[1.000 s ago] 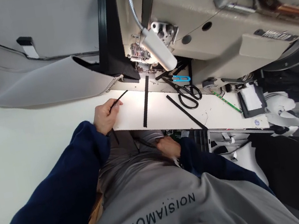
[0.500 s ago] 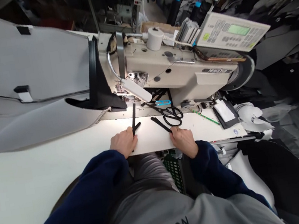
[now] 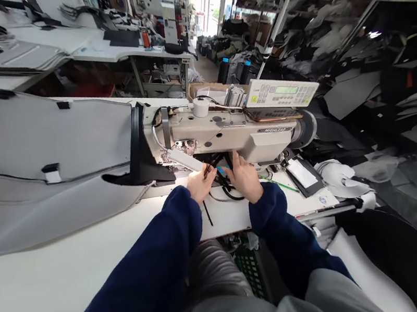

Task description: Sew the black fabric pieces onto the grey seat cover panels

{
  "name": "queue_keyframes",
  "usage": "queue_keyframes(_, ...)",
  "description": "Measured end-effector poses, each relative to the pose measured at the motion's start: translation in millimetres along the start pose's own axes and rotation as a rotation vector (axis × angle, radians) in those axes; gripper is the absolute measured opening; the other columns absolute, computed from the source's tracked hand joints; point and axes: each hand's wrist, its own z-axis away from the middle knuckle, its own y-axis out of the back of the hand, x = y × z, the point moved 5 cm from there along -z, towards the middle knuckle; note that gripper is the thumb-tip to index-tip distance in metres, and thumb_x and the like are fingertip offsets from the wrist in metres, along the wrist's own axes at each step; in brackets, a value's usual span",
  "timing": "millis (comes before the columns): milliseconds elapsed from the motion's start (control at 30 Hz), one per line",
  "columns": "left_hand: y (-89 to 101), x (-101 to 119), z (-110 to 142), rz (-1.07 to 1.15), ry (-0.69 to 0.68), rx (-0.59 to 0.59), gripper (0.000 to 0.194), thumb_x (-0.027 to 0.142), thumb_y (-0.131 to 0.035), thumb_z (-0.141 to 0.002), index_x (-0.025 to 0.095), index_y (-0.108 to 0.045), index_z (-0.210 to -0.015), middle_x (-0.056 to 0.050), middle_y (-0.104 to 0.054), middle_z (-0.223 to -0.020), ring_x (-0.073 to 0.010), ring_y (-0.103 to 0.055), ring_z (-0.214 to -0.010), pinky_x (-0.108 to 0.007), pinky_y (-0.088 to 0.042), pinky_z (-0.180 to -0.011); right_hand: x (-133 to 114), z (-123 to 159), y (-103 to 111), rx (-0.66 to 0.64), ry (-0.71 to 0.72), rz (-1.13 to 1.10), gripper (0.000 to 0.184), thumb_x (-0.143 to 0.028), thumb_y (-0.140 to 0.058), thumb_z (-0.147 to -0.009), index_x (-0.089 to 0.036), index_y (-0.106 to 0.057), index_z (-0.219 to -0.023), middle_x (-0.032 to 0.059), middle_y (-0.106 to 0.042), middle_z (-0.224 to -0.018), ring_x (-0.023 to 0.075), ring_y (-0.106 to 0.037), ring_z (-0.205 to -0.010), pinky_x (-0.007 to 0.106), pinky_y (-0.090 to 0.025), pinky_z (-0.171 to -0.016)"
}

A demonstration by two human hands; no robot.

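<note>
My left hand (image 3: pixel 199 185) is in front of the sewing machine (image 3: pixel 223 128), its thumb and fingers pinched together. A narrow black strip (image 3: pixel 208 214) hangs from it over the white tabletop. My right hand (image 3: pixel 247 179) reaches under the machine's arm with fingers stretched out and apart, seemingly holding nothing. Between the hands are black-handled scissors (image 3: pixel 232 194), partly covered, and blue thread snips (image 3: pixel 220 170). More black strips lie in the shadow beneath the arm, their ends hidden by my fingers.
A large grey panel piece with black edging (image 3: pixel 83 139) lies left of the machine. A control panel (image 3: pixel 283 91) stands on top. To the right are a green pencil-like stick (image 3: pixel 282 185), a black pad with white paper (image 3: pixel 301 173) and pale scraps (image 3: pixel 340 177).
Both hands have moved forward from the table's front edge to the machine. The black strip in my right hand no longer shows there, and its fingers have spread. The view has tilted up.
</note>
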Motion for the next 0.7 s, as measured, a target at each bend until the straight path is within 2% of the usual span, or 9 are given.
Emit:
queue_keyframes(100,7.8,-23.7,19.2,0.444,0.176,-0.010,0.028,0.044,-0.040,-0.087,0.019,-0.051,-0.082,0.007,-0.038,-0.053,-0.0069,-0.026,-0.038,-0.022,-0.019,-0.040,-19.8,32.8,4.2,0.060,0.210,-0.277,0.029,-0.026,-0.042,-0.095,-0.013,-0.050,-0.120,0.0184,-0.060,-0.115,0.0282,-0.058,-0.107,0.042,-0.048,-0.089)
queue_keyframes(167,20.8,-46.2,35.6,0.689,0.298,0.073,0.027,0.044,-0.042,-0.087,0.019,-0.049,-0.086,0.008,-0.035,-0.053,-0.0047,-0.019,-0.036,-0.020,-0.013,-0.037,-36.8,62.1,-1.4,0.013,0.291,-0.504,0.024,-0.019,-0.040,-0.094,-0.016,-0.050,-0.116,0.0132,-0.061,-0.109,0.0230,-0.058,-0.103,0.038,-0.048,-0.089)
queue_keyframes(300,46.9,-73.4,52.5,0.899,0.369,0.288,0.023,0.040,-0.045,-0.089,0.018,-0.047,-0.083,0.009,-0.034,-0.053,-0.0029,-0.020,-0.034,-0.017,-0.014,-0.035,-82.6,109.4,-13.3,-0.082,0.429,-0.731,0.040,-0.014,-0.049,-0.082,-0.016,-0.043,-0.122,0.0110,-0.058,-0.104,0.0228,-0.056,-0.095,0.040,-0.048,-0.083)
queue_keyframes(400,55.7,-78.5,54.3,0.896,0.327,0.397,0.025,0.041,-0.047,-0.088,0.017,-0.048,-0.082,0.008,-0.035,-0.052,-0.0025,-0.021,-0.033,-0.017,-0.015,-0.033,-109.0,121.4,-15.8,-0.042,0.453,-0.789,0.042,-0.023,-0.058,-0.082,-0.016,-0.043,-0.121,0.0101,-0.058,-0.096,0.0222,-0.055,-0.086,0.039,-0.049,-0.075)
queue_keyframes(467,57.2,-78.7,56.3,0.845,0.284,0.414,0.028,0.044,-0.049,-0.087,0.017,-0.050,-0.083,0.008,-0.036,-0.053,-0.0026,-0.022,-0.033,-0.017,-0.016,-0.033,-119.2,119.7,-16.7,-0.004,0.458,-0.825,0.026,-0.023,-0.055,-0.087,-0.017,-0.048,-0.111,0.0074,-0.058,-0.088,0.0189,-0.055,-0.078,0.033,-0.049,-0.069)
queue_keyframes(533,57.2,-78.6,60.9,0.740,0.242,0.358,0.031,0.047,-0.049,-0.087,0.017,-0.053,-0.090,0.007,-0.039,-0.056,-0.0032,-0.027,-0.034,-0.017,-0.019,-0.033,-124.6,114.6,-18.0,0.015,0.483,-0.888,0.008,-0.017,-0.048,-0.091,-0.019,-0.051,-0.099,0.0053,-0.058,-0.083,0.0163,-0.055,-0.075,0.029,-0.048,-0.066)
queue_keyframes(600,58.4,-79.5,68.9,0.572,0.204,0.255,0.034,0.048,-0.048,-0.087,0.019,-0.055,-0.102,0.006,-0.045,-0.062,-0.0041,-0.033,-0.037,-0.017,-0.023,-0.035,-124.0,108.2,-21.2,0.011,0.466,-0.987,0.012,-0.013,-0.044,-0.093,-0.019,-0.053,-0.094,0.0043,-0.058,-0.082,0.0142,-0.056,-0.074,0.026,-0.048,-0.065)
queue_keyframes(700,63.0,-84.7,86.4,0.327,0.207,0.078,0.035,0.045,-0.046,-0.088,0.020,-0.056,-0.110,0.005,-0.047,-0.064,-0.0055,-0.036,-0.042,-0.018,-0.026,-0.038,-116.3,100.6,-32.1,-0.037,0.326,-1.130,0.014,-0.013,-0.043,-0.094,-0.019,-0.056,-0.095,0.0021,-0.058,-0.078,0.0121,-0.058,-0.070,0.026,-0.049,-0.066)
